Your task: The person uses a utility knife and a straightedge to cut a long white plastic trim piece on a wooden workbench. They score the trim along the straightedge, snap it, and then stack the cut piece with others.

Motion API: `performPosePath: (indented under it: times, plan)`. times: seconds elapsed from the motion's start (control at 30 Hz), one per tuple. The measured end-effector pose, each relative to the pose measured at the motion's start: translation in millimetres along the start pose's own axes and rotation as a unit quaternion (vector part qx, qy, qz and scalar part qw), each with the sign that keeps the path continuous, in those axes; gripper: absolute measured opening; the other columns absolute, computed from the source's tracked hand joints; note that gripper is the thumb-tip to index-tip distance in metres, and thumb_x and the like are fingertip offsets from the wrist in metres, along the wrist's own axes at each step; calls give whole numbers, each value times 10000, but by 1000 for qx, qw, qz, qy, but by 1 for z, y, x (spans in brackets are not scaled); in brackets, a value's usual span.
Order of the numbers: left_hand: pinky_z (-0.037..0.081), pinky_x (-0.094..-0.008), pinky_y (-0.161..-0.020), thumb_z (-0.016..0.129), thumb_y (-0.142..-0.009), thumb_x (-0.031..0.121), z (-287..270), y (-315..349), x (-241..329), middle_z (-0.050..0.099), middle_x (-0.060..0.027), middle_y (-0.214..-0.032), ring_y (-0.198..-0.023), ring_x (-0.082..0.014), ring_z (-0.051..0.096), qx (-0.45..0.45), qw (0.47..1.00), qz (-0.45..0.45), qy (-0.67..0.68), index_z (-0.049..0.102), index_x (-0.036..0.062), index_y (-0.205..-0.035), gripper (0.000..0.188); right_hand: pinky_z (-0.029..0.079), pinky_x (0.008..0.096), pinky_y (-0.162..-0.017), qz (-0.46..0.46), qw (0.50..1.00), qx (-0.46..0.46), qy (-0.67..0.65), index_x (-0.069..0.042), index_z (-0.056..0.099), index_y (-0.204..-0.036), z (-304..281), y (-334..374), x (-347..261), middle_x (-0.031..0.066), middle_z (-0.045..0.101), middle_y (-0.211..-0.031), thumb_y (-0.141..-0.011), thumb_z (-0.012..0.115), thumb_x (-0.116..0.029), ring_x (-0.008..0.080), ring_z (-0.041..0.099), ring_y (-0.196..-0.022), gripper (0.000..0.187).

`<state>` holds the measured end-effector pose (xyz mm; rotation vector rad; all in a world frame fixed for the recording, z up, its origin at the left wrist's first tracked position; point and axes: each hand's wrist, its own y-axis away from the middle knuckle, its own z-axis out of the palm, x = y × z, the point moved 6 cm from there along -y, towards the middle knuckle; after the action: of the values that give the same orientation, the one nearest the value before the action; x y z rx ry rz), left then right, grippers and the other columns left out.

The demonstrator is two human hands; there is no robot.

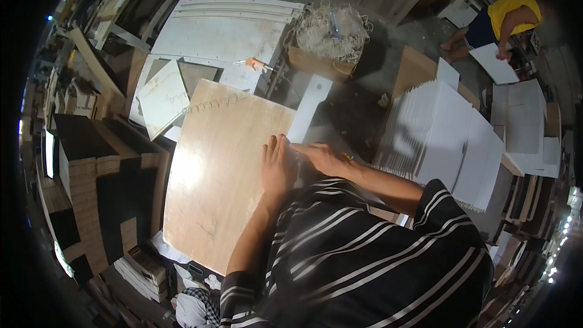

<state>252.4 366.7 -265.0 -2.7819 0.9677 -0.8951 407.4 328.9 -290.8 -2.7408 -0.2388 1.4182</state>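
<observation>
Left hand: here it is, the left hand (279,169) laid palm-down along the near-right edge of the wood-grain panel (221,173), fingers straight, close together and pointing away from the body; I see nothing gripped.
Right hand: in from the right comes the forearm, the right hand (326,159) turned inward at that same edge, its leading fingers stretched toward the left fingertips; the others are hidden, so I can't tell how far they close or whether they hold anything.
Panel's spot: lying broad and flat, just left of the striped shirt (364,249).
Panel's look: pale tan, faintly veined, a bright glare on its left half, thin dark marks lower down.
Far edge: a coiled hose (212,105) crosses there, near the orange blow gun (255,63).
Beyond the fingertips: a white strip (308,109) juts away.
</observation>
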Motion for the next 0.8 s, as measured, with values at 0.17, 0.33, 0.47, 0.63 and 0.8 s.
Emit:
performPosePath:
  times: [0.17, 0.33, 0.47, 0.63, 0.8]
  plan:
    - [315, -558, -1184, 731, -814, 187, -15, 39, -8, 491, -194, -1528, -1447, -407, 417, -35, 998, -55, -25, 445, 11, -1490, 755, 564, 372, -857, 113, 982, 126, -81, -41, 591, -1411, -39, -16, 31, 235, 695, -1214, -975, 511, -42, 322, 730, -949, 443]
    - [240, -573, -1218, 795, -799, 262, -69, 149, -29, 425, -192, -1584, -1494, -403, 349, -95, 985, -117, -81, 446, 80, -1511, 814, 554, 420, -750, 158, 970, 180, 42, -237, 563, -1467, -83, -46, 65, 164, 688, -851, -991, 514, -55, 347, 693, -778, 511]
    - [224, -589, -1224, 813, -771, 263, -101, 209, -42, 417, -171, -1596, -1504, -410, 324, -90, 987, -109, -74, 459, 92, -1513, 839, 546, 436, -812, 141, 969, 195, 64, -206, 555, -1471, -76, -50, 60, 201, 713, -1011, -1009, 483, -52, 381, 693, -871, 492]
    - [191, -584, -1237, 817, -813, 231, -95, 220, -52, 405, -140, -1617, -1534, -395, 274, -126, 985, -105, -58, 439, 36, -1520, 825, 524, 487, -906, 102, 978, 169, 64, -56, 582, -1418, 3, -11, 2, 254, 670, -1220, -995, 451, -3, 453, 645, -1057, 446]
    - [202, -591, -1228, 818, -832, 257, -92, 221, -53, 429, -145, -1600, -1520, -399, 302, -94, 989, -98, -64, 463, 31, -1500, 789, 537, 412, -745, 26, 997, -26, 61, -165, 629, -1403, 133, 75, -101, 145, 675, -955, -871, 534, 60, 340, 650, -850, 586]
